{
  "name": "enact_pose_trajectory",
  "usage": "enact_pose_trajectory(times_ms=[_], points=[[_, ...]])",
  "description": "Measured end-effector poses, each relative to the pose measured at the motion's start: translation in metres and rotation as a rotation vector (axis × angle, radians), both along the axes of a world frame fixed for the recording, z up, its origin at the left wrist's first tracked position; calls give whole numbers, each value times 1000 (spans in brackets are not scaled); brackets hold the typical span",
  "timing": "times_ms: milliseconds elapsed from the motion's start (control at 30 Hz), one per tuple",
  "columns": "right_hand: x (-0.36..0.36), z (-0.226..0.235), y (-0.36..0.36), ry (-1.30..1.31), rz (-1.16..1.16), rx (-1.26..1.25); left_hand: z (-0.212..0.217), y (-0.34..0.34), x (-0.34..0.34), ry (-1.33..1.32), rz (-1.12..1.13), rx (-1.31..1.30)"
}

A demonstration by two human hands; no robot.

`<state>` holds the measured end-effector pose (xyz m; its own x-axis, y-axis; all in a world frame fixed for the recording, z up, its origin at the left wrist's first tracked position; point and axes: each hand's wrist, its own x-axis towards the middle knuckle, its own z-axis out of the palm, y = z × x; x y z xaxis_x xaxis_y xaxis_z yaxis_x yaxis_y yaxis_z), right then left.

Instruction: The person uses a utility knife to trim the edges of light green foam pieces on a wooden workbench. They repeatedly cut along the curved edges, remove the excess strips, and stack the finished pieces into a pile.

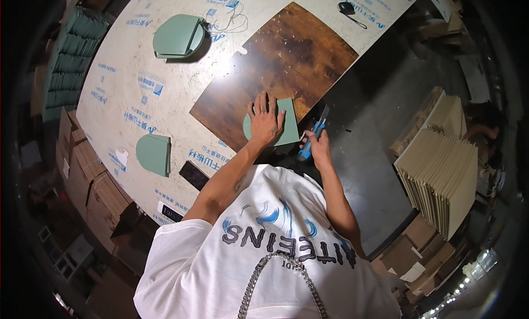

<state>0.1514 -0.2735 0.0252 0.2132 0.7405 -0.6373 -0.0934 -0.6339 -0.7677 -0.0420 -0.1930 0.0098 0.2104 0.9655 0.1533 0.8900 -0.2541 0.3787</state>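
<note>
- Wood-grain board [297, 49], 1: landmark; flat on your white printed table [182, 93].
- Green panel [289, 119], 1: atop the board's near end, its near right corner apparently past the board's edge. Long axis roughly left to right; rounded end left, straight edge right, facing the blade side.
- Your left hand [265, 123]: open, palm down, fingers spread, pressing on the panel; the nearer of your 2.
- Your right hand [319, 145]: closed around a blue utility knife [319, 125], blade out, off the board's right edge. The panel lies directly left of it, just beside; contact, you cannot tell.
- Green bundles, 2: 1 larger [175, 38], left of the board; 1 smaller [154, 155], left of the board's near end.
- Phone [194, 174], 1: near side of the board.
- Cable [228, 24], 1: left of the board's far end.
</note>
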Motion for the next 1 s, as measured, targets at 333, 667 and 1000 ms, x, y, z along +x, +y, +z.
enact_pose_trajectory(times_ms=[333,667,1000], points=[[-20,69,-35,-677,576,-60,-1,-1,-1,-5,1,37],[-29,108,-15,-608,749,-257,-3,0,-2,-8,-1,2],[-29,111,-14,-600,791,-323,-3,0,-1,3,7,-17]])
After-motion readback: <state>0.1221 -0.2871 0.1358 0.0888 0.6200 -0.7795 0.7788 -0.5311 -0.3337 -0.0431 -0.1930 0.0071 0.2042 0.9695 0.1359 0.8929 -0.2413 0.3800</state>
